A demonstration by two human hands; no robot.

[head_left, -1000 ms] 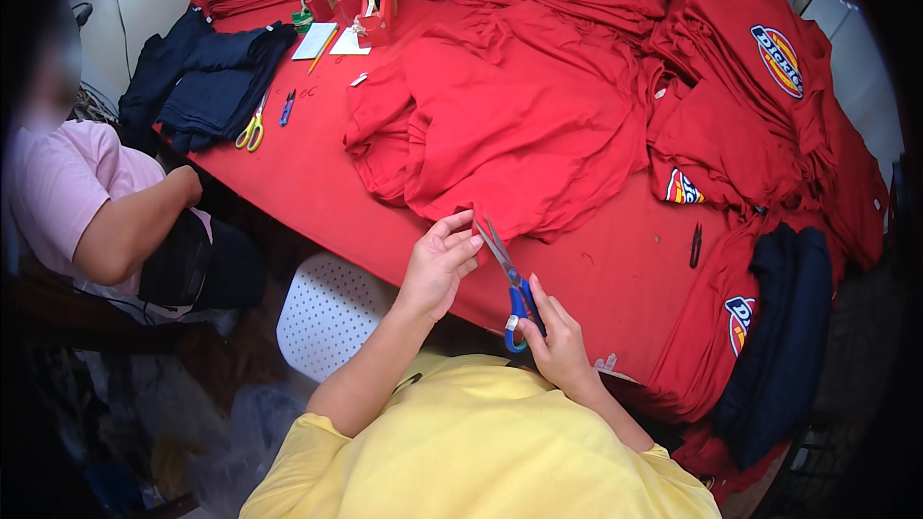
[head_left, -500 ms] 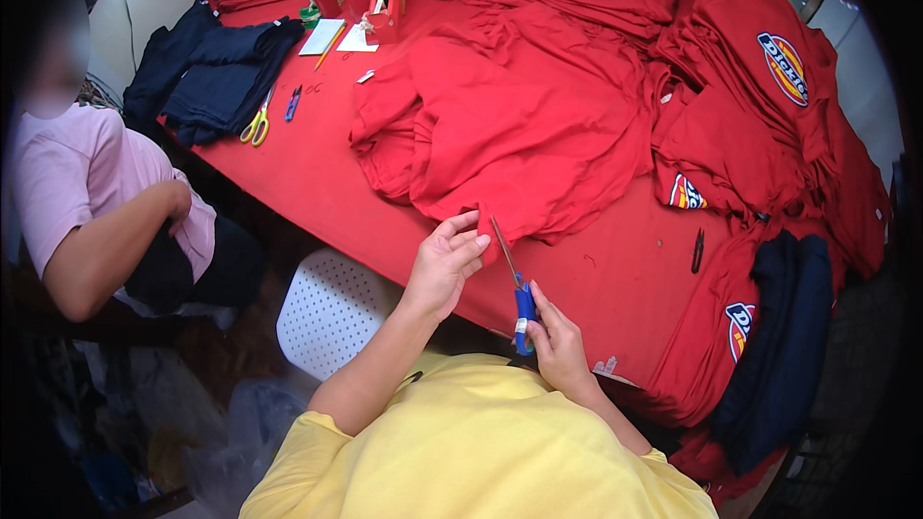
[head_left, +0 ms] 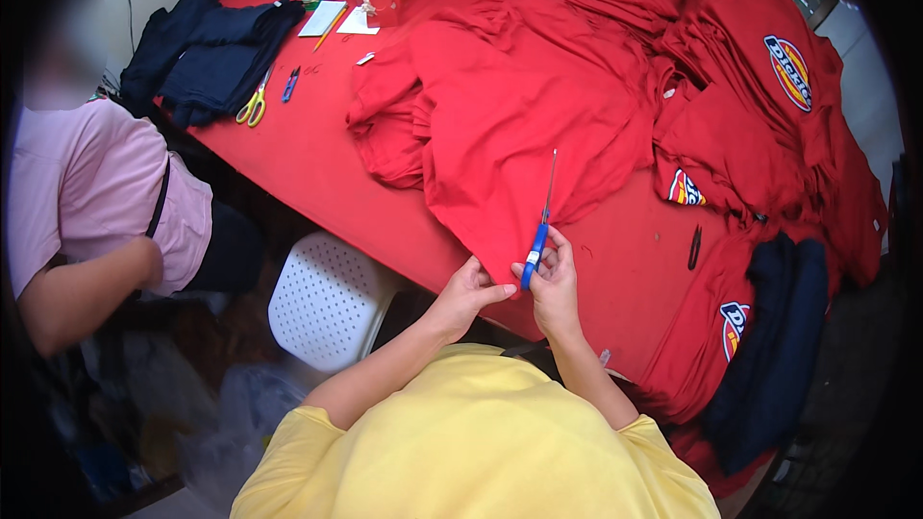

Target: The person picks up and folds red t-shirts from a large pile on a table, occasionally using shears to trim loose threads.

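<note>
A plain red garment (head_left: pixel 500 135) lies spread over the table, one end drawn out to a point toward me. My left hand (head_left: pixel 466 298) pinches that near end between thumb and fingers. Close beside it, my right hand (head_left: pixel 556 290) grips blue-handled scissors (head_left: pixel 534 255), their blades together and aimed away from me above the cloth. The right fingertips are very near the garment's end; whether they also hold the cloth, I cannot tell.
Stacks of red shirts with a logo (head_left: pixel 577 0) line the far and right sides. Dark folded clothes (head_left: pixel 216 67), yellow-handled scissors (head_left: pixel 252 108), a small blue tool (head_left: pixel 290 85) and a tape dispenser (head_left: pixel 386 0) lie left. A white stool (head_left: pixel 322 308) and a person in pink (head_left: pixel 115 183) are nearby.
The garment's end has come toward me in my left hand. My right hand has moved up beside it, and the scissors have swung to point away. The person in pink has shifted.
</note>
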